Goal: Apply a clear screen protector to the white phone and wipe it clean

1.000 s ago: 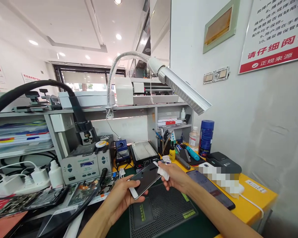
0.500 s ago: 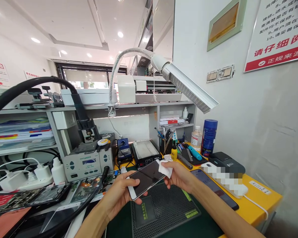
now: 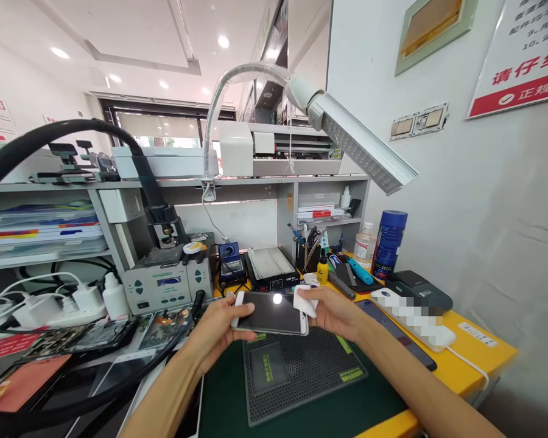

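Note:
A white-framed smartphone (image 3: 269, 311) with a dark screen is held level above the mat, a round light glaring on its glass. My left hand (image 3: 219, 325) grips its left end, thumb on the front and fingers underneath. Closed on a folded white wipe (image 3: 305, 300), my right hand (image 3: 331, 310) presses it against the phone's right end. Below lies a dark perforated work mat (image 3: 301, 371) with yellow-green markings, on a green surface.
Left of my hands are a hot-air station (image 3: 167, 286), opened phones (image 3: 77, 340) and a black flexible hose (image 3: 119, 389). Right stand a blue can (image 3: 389, 243), a clear bottle (image 3: 363, 244) and a white power strip (image 3: 411, 319). A lamp (image 3: 365, 143) hangs overhead.
The phone has turned from a slant to nearly level, its right end coming down and its left end rising. The wipe stays at its right end. The camera view has shifted slightly.

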`<action>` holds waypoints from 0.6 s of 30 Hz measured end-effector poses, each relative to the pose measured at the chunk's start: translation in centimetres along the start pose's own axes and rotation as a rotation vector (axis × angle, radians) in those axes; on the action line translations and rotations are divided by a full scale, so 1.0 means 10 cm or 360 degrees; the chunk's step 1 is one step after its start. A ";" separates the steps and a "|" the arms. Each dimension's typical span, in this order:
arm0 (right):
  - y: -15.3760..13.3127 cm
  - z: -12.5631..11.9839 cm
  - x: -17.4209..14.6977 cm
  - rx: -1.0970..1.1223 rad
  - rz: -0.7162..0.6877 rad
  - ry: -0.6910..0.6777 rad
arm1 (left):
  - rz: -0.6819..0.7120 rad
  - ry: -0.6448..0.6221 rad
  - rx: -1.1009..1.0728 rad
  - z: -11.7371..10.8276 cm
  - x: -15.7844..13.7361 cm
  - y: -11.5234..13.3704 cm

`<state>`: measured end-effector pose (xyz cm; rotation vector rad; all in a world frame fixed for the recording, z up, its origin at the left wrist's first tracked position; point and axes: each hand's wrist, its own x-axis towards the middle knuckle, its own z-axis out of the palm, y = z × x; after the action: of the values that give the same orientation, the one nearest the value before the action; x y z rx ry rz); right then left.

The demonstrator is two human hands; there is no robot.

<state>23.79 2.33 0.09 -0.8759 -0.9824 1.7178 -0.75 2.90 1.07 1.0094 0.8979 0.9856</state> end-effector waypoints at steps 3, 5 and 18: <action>0.06 0.06 -0.02 -0.0049 0.0065 -0.0222 | 0.0028 0.0195 -0.0081 -0.04 0.07 -0.01; 0.12 0.12 -0.04 -0.0094 0.0112 -0.0358 | 0.0062 0.0270 -0.0103 -0.02 0.10 -0.05; 0.26 0.30 -0.07 -0.0378 -0.0029 -0.0259 | 0.0270 0.0122 0.0055 0.35 -0.14 -0.23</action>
<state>20.37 0.38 -0.88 -0.8841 -1.3201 1.7000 2.63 0.21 0.09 1.0967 0.9060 1.1610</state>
